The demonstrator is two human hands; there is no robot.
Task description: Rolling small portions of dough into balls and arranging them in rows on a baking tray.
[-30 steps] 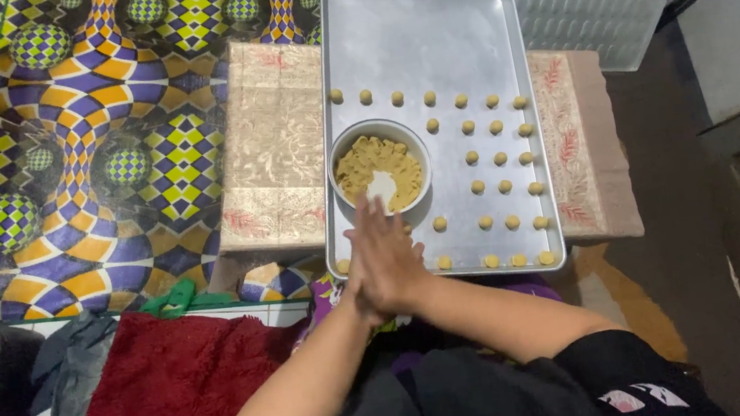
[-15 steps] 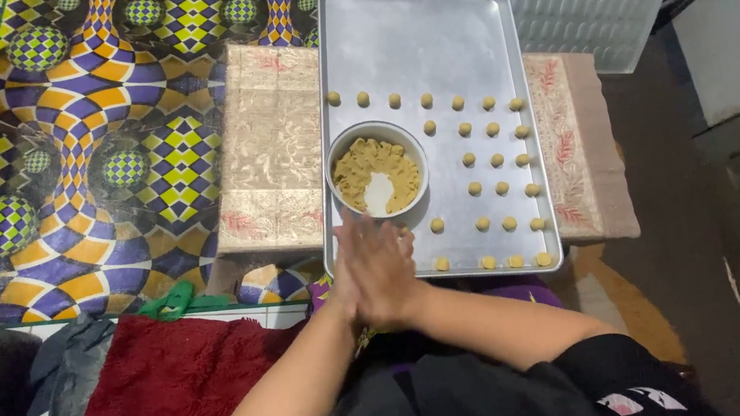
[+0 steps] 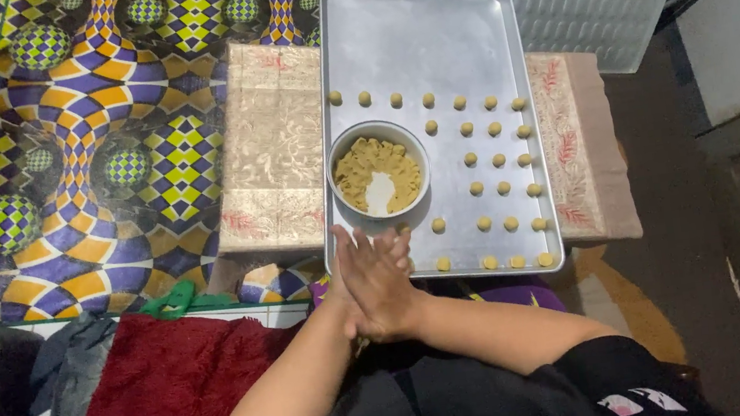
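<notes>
Both hands are pressed together palm to palm at the near edge of the baking tray [image 3: 424,32], fingers straight and laid flat against each other. The right hand [image 3: 387,283] is on top and seen from the back; of the left hand [image 3: 342,282] only the thumb side and fingertips show beneath it. No gap is seen between the palms. Whether anything is held between them cannot be told: the contact area is hidden. The fingertips [image 3: 393,243] reach just over the tray's near rim, close to the bowl [image 3: 379,175]. The bowl is a round metal one, stood on the tray at its near-left part, and is partly filled with yellow dough [image 3: 356,172]; a pale patch of bare bottom shows through. Small dough balls [image 3: 498,158] are set out in rows on the tray, to the right of the bowl and along the near edge, with one row across the tray beyond the bowl. The far half of the tray is bare metal. The tray is laid on a low surface covered with a beige patterned cloth [image 3: 273,145]. Left of the tray a purple-yellow checkered mat [image 3: 78,131] is spread. Near-left of the tray a red towel [image 3: 166,384] is laid.
</notes>
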